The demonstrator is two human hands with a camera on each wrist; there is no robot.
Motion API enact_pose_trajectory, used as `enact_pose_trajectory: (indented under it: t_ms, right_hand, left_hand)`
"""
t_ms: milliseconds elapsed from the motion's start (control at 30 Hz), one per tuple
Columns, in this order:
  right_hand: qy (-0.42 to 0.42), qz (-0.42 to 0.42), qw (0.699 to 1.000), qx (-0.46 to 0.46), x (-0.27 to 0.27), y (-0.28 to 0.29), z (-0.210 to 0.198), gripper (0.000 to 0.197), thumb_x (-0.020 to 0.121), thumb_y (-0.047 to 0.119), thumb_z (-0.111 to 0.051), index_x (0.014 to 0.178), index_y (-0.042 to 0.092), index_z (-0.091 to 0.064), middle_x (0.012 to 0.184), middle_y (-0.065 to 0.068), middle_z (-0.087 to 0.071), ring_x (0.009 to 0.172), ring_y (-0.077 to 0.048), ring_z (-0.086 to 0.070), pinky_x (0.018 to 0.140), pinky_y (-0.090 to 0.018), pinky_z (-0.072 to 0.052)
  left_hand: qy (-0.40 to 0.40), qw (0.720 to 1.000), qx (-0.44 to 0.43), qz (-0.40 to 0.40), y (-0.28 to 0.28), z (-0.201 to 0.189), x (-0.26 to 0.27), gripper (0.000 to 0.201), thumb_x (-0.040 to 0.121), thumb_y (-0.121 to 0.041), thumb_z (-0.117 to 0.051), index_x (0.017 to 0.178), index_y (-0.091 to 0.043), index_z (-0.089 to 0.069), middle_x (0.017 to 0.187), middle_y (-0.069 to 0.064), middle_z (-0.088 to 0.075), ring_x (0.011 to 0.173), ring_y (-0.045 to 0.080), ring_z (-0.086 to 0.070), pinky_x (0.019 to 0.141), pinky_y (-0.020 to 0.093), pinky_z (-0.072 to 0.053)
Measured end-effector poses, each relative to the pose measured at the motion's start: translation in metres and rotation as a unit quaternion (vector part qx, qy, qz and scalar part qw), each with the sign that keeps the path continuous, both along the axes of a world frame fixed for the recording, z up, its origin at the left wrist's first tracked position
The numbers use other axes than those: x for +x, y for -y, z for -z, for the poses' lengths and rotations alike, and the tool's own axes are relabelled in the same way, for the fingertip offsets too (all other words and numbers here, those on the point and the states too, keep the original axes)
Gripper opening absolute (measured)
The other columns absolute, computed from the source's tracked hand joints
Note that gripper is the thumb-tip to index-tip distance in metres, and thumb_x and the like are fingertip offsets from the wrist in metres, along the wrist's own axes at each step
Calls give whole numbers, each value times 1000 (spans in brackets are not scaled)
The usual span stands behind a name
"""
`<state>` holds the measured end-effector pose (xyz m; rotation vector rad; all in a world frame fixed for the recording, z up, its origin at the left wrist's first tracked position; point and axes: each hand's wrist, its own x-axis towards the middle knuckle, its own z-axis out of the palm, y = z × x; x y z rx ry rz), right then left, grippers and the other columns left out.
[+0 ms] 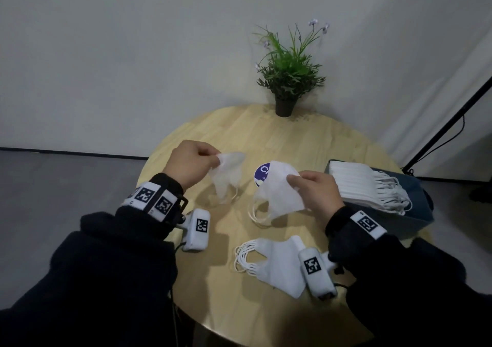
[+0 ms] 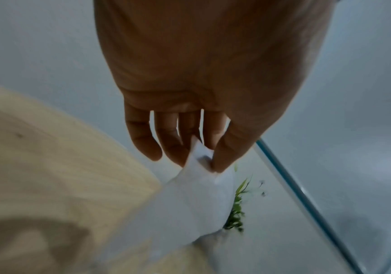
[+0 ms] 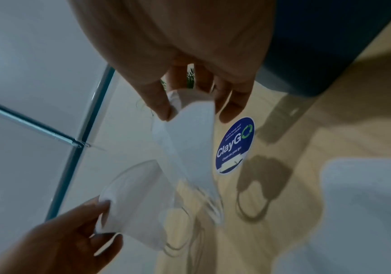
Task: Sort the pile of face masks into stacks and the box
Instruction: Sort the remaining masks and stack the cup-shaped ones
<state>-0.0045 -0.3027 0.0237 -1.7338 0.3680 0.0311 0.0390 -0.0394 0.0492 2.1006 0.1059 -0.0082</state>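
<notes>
Two folded white fabric masks [image 1: 279, 192] pinched, one per hand [image 1: 186, 164]; dangling thin white ear loops [image 1: 257, 217] could snag when stacking.

Round wooden table [image 1: 306, 139], white wall [image 1: 106, 54], grey floor [image 1: 53, 187].

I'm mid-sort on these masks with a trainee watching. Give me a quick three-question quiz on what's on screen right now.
1. True or false: the left hand and the right hand each pinch a separate white face mask.
2. Where does the pile of flat pleated masks sit? A) in the blue box B) beside the potted plant C) on the floor
3. Fill in: the round blue sticker on the wooden table reads "____".

Key: 1 true; 2 A; 3 ClayGo
</notes>
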Motion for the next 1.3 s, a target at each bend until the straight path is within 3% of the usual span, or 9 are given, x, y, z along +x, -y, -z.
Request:
enact_pose_trajectory:
  t_ms: [133, 233, 400, 500, 700, 867, 967, 1167, 1300]
  right_hand:
    - [-16, 22, 992, 123, -15, 9, -6, 13, 94, 12, -73, 84, 3, -72, 74, -5, -65, 61, -20, -62, 54, -28, -53]
    - [-35, 30, 980, 194, -23, 14, -5, 13, 100, 13, -64, 106, 6, -72, 93, -7, -76, 80, -25, -73, 75, -43, -64]
    - [-22, -16, 997, 76, -24, 14, 0, 29, 96, 12, -61, 69, 15, -53, 66, -3, -44, 64, -22, -41, 59, -29, -35]
    - [-9, -60, 996, 65, -22, 13, -5, 34, 96, 10, -61, 64, 15, -50, 58, 3, -38, 58, -18, -34, 53, -27, -27]
    - [51, -163, 980, 104, -30, 3, -11, 11, 98, 12, -68, 98, 5, -77, 85, -8, -77, 75, -18, -71, 67, -30, -55]
    - [68, -129, 982, 117, -32, 10, -10, 17, 98, 3, -65, 111, 6, -76, 94, -8, -81, 80, -15, -74, 65, -26, -56]
    - [56, -148, 980, 118, -35, 12, -13, 20, 99, 4, -64, 117, 8, -70, 91, -10, -80, 77, -17, -75, 62, -27, -57]
    - [72, -100, 987, 104, -38, 12, -6, 19, 96, 12, -71, 96, -7, -68, 75, -12, -68, 69, -23, -63, 67, -38, -52]
    - [75, -88, 988, 107, -38, 13, -7, 19, 94, 13, -73, 92, -6, -73, 80, -9, -72, 71, -16, -67, 62, -29, -58]
  left_hand:
    - [42, 989, -138, 7, 10, -20, -19, 20, 96, -8, -65, 87, -19, -80, 91, -2, -77, 88, 17, -68, 83, 38, -56]
    - [93, 989, -81, 75, 21, -27, -30, 25, 98, -4, -61, 96, -21, -79, 92, 7, -75, 84, 23, -69, 77, 37, -59]
    - [39, 971, 9, 237, 32, -36, -39, 20, 83, -7, -84, 95, -23, -79, 76, 2, -76, 70, 12, -67, 72, 25, -53]
    - [14, 957, 40, 287, 41, -35, -39, 19, 79, -7, -88, 88, -22, -80, 78, 1, -77, 73, 15, -70, 74, 27, -56]
    - [108, 968, 12, 225, 68, -18, -29, 30, 78, -8, -87, 96, -27, -73, 84, -2, -74, 76, 11, -68, 74, 27, -55]
    - [45, 980, -74, 179, 64, -9, -19, 49, 76, -12, -90, 119, -25, -69, 111, -2, -74, 97, 15, -72, 92, 33, -59]
    - [4, 967, -120, 224, 62, -3, -18, 34, 82, -6, -84, 114, -13, -75, 106, 11, -78, 103, 24, -75, 99, 43, -57]
    - [14, 974, -139, 177, 64, 1, -21, 6, 82, -6, -83, 86, -7, -78, 82, 13, -78, 76, 18, -73, 75, 31, -55]
    - [25, 978, -111, 176, 65, 2, -22, 8, 90, -11, -77, 82, -11, -78, 77, 2, -77, 71, 12, -70, 69, 27, -55]
